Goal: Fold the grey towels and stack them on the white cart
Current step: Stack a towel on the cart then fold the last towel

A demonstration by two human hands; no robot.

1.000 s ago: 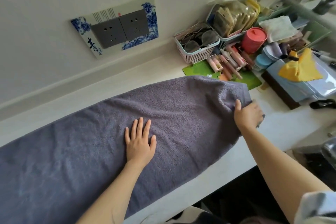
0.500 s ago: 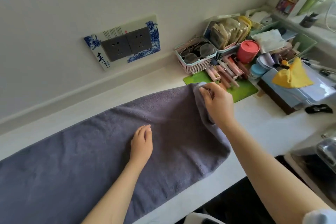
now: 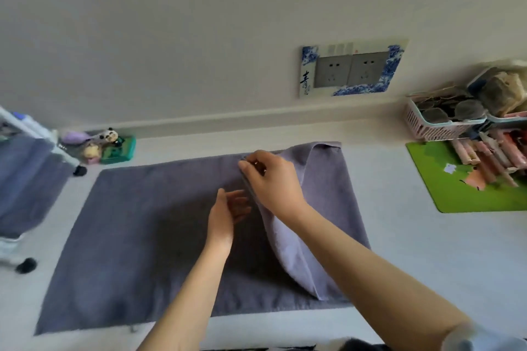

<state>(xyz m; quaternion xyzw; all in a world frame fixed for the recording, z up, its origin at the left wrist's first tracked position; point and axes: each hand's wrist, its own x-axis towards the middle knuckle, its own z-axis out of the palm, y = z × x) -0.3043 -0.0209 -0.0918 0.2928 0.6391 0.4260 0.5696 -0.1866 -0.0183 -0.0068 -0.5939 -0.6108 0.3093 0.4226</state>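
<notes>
A grey towel (image 3: 137, 236) lies spread on the white counter (image 3: 413, 259). Its right end is lifted and doubled over toward the left, showing a paler underside. My right hand (image 3: 271, 179) pinches that lifted edge above the towel's middle, near the far side. My left hand (image 3: 228, 214) hovers just left of the fold with its fingers relaxed and straight, holding nothing. At the far left stands the white cart (image 3: 34, 134), with another grey towel (image 3: 25, 179) on it.
Small toys and a green box (image 3: 114, 148) sit against the wall by the cart. At the right are a green mat (image 3: 462, 188), pink tubes (image 3: 484, 154) and a pink basket (image 3: 436, 125). A wall socket plate (image 3: 350, 68) is above the counter.
My right hand has carried the towel's right end further left over the middle. My left hand has lifted off the towel. The view has swung left, bringing the cart into sight.
</notes>
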